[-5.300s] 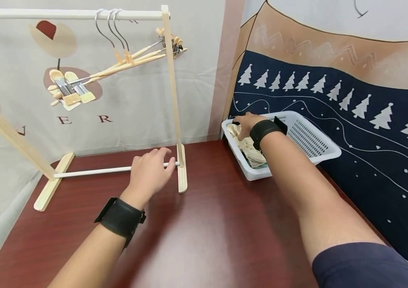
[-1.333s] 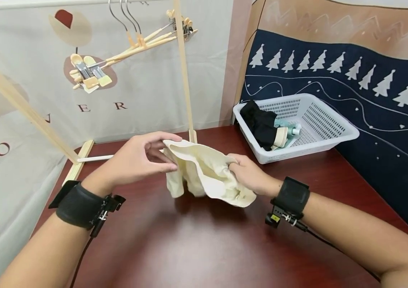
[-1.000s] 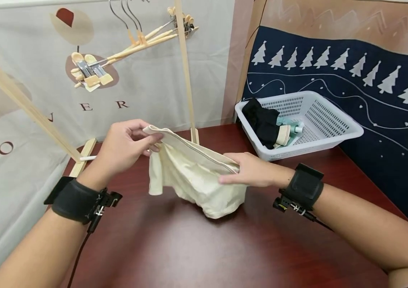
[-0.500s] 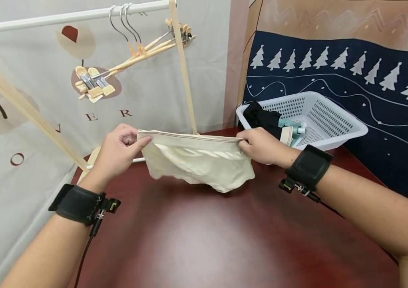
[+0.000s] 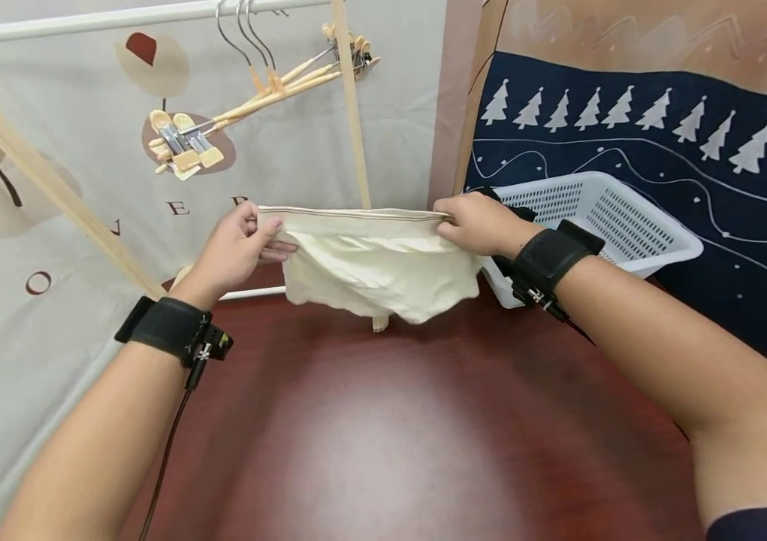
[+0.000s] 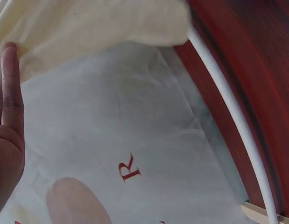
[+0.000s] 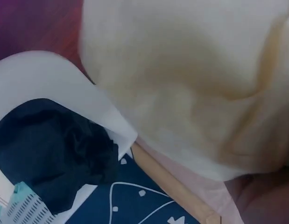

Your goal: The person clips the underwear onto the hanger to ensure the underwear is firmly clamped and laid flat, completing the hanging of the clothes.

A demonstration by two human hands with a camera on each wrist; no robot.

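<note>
A cream cloth garment (image 5: 372,263) hangs stretched between both hands above the dark red table (image 5: 383,443). My left hand (image 5: 243,244) pinches the left end of its waistband, and my right hand (image 5: 474,223) pinches the right end. The band is taut and level. In the left wrist view the cream cloth (image 6: 88,28) fills the top with one finger (image 6: 9,84) beside it. In the right wrist view the cloth (image 7: 191,84) covers most of the frame.
A wooden clothes rack (image 5: 352,113) stands behind the cloth, with wooden clip hangers (image 5: 248,98) on its white top rail. A white plastic basket (image 5: 626,225) sits at the table's right rear and holds a black garment (image 7: 51,149). Printed fabric hangs behind.
Both hands lifted the cream cloth off the table and pulled its waistband taut between them, then raised it higher and farther toward the rack.
</note>
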